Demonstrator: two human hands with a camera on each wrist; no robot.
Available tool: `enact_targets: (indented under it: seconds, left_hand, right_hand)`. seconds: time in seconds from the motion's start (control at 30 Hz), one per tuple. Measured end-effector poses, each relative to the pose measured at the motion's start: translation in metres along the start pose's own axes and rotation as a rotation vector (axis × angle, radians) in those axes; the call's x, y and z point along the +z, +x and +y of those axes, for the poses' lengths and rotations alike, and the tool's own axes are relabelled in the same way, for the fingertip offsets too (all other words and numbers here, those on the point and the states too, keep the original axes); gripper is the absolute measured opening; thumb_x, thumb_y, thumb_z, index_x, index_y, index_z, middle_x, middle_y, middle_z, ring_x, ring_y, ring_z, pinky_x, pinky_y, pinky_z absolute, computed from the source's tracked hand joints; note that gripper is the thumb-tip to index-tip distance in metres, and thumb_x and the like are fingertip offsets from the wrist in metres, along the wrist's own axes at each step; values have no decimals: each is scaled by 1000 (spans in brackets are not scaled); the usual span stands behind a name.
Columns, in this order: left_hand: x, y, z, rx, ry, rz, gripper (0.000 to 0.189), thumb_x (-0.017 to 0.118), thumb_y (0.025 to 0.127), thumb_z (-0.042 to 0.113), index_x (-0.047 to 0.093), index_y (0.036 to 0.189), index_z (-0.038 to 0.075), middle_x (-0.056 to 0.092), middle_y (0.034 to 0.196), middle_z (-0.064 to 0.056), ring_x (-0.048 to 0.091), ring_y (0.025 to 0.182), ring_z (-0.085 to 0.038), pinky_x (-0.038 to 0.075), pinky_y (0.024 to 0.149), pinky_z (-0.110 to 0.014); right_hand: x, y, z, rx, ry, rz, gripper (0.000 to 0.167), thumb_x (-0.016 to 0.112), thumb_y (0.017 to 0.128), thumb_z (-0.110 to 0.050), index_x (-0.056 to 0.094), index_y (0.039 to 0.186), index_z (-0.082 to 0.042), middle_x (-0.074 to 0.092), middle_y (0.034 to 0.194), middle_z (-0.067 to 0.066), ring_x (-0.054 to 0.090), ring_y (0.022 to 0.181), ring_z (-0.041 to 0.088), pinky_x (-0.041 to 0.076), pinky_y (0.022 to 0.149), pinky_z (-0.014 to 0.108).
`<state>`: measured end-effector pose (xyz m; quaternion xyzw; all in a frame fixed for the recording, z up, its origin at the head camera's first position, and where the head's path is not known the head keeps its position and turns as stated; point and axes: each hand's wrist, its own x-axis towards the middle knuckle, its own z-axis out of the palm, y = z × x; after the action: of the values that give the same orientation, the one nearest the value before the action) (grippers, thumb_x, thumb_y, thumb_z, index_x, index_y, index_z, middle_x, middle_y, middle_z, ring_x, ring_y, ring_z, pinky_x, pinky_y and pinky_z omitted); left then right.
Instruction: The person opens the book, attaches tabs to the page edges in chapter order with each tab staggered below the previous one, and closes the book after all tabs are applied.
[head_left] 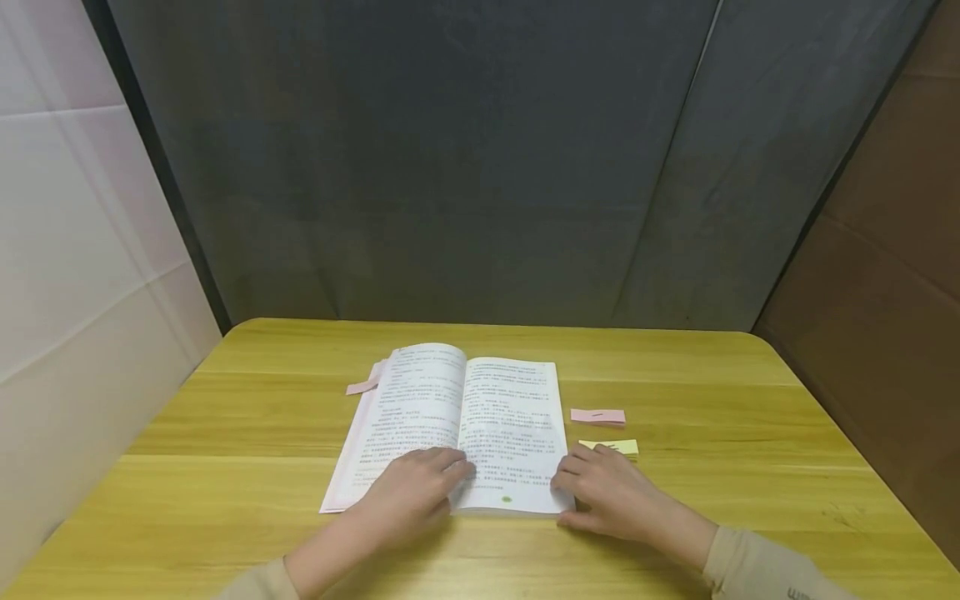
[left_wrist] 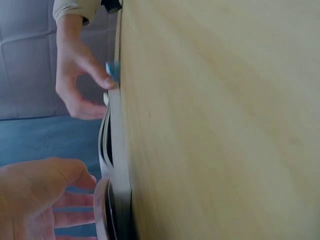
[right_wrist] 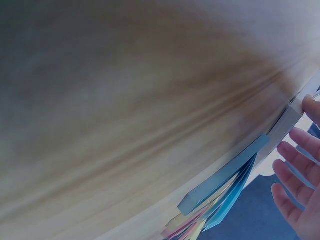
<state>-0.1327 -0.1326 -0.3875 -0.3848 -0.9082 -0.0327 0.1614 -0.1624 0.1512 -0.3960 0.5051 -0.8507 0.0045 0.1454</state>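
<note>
An open book [head_left: 512, 417] lies on the table, its left pages rising in a curve toward the spine. My left hand [head_left: 416, 487] rests over the bottom of the left page, fingers reaching to the spine; in the left wrist view this hand [left_wrist: 40, 200] has its fingers extended against the pages. At the lower right corner of the book is my right hand [head_left: 611, 492], its thumb by the bottom edge and its fingers over the page's side. The right wrist view shows the right hand's fingers [right_wrist: 295, 162] spread and loosely bent, with the thumb touching the book's edge.
Right of the book lie a pink sticky-note pad [head_left: 597, 416] and, nearer the right hand, a yellow sticky-note pad [head_left: 618, 448]. A pink tab [head_left: 362, 387] sticks out from the book's left side. A dark partition [head_left: 450, 167] stands behind the wooden table [head_left: 225, 467].
</note>
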Motion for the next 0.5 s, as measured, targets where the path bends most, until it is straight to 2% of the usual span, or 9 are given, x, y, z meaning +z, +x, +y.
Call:
enact_targets:
  seconds: [0.07, 0.13, 0.27, 0.37, 0.5]
  left_hand:
    - [2, 3, 3, -2, 3, -13, 27, 59, 75, 19, 60, 101, 12, 58, 99, -1, 55, 89, -18, 46, 69, -32]
    - [4, 7, 5, -12, 13, -33, 29, 60, 77, 31, 60, 99, 12, 57, 93, 0, 54, 82, -16, 45, 58, -28]
    - [6, 12, 9, -36, 42, -60, 42, 61, 73, 48, 59, 96, 12, 52, 83, 2, 46, 69, -13, 35, 43, -21]
    - [7, 15, 9, -50, 59, -67, 45, 61, 71, 52, 59, 94, 13, 48, 80, 3, 42, 66, -12, 29, 40, -20]
    - [8, 17, 8, -63, 64, -71, 46, 62, 69, 54, 59, 92, 14, 48, 80, 3, 43, 66, -12, 29, 40, -20]
  right_hand:
    - [0, 0, 0, -1, 1, 1, 32, 65, 73, -44, 63, 89, -16, 55, 87, -6, 47, 83, 11, 43, 67, 35]
    - [0, 0, 0, -1, 0, 3, 32, 65, 72, -44, 63, 89, -16, 55, 87, -6, 47, 83, 11, 43, 67, 35]
    - [0, 0, 0, -1, 2, 6, 32, 65, 72, -43, 63, 88, -16, 55, 87, -6, 47, 83, 11, 43, 66, 34]
    - [0, 0, 0, -2, 2, 10, 32, 65, 72, -44, 62, 88, -16, 55, 87, -7, 46, 82, 11, 42, 66, 34]
    - [0, 0, 1, -4, 0, 11, 32, 65, 72, -44, 62, 88, -16, 55, 86, -7, 46, 82, 11, 42, 65, 33]
